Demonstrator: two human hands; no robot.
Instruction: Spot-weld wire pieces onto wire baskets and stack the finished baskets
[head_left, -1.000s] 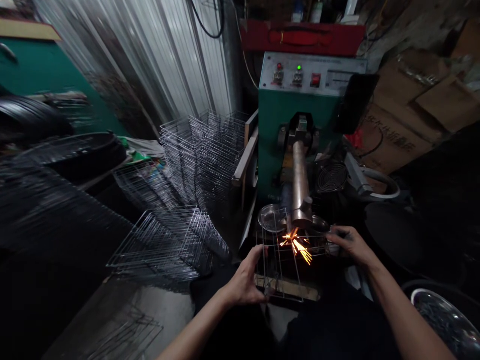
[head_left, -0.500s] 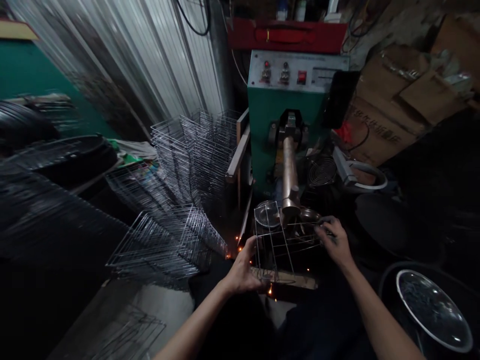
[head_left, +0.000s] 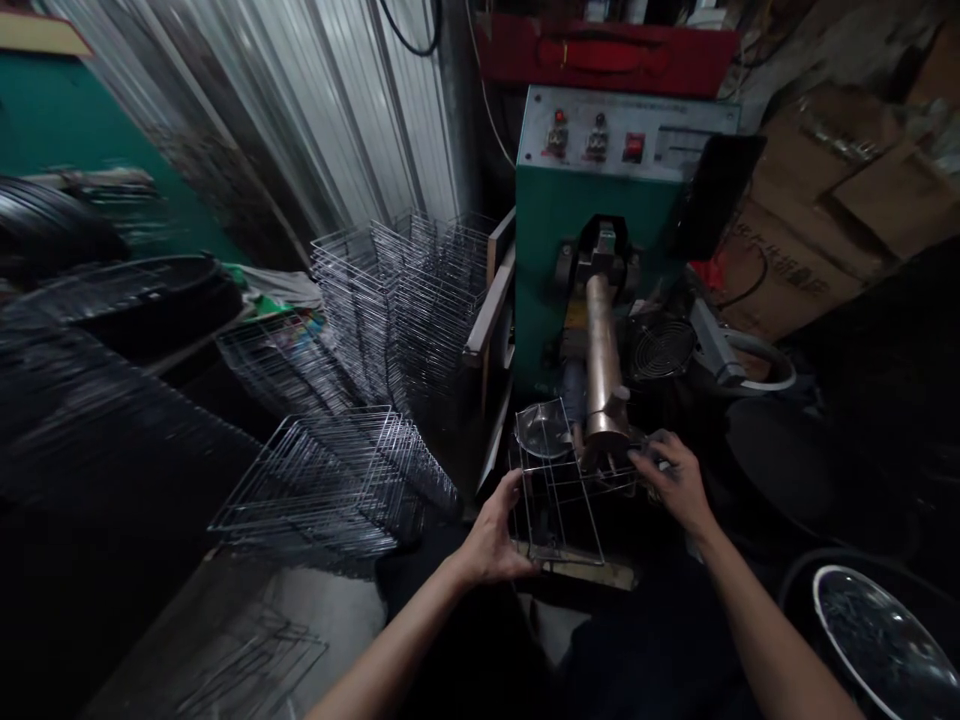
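A bent wire rack [head_left: 559,510] stands in front of a green spot welding machine [head_left: 611,210], close under its copper-coloured arm [head_left: 602,350]. My left hand [head_left: 495,535] grips the rack's left side, thumb on top and fingers below. At the rack's right end, my right hand [head_left: 675,482] has its fingers pinched together near the arm's tip. What exactly lies between those fingers is too dark to make out, though rack wires run up to them. Behind the rack a shiny round dish [head_left: 544,430] shows through the wires.
Stacked wire racks [head_left: 397,300] stand left of the machine, with another pile [head_left: 337,480] nearer me. A wooden bar [head_left: 491,310] juts out beside the machine. Cardboard boxes [head_left: 810,230] are at the right. A round glass-like lid [head_left: 885,640] lies at lower right.
Orange sparks around the rack and my left hand are gone. The view has shifted slightly, and both hands stay at the rack, the right one closer beneath the arm's tip.
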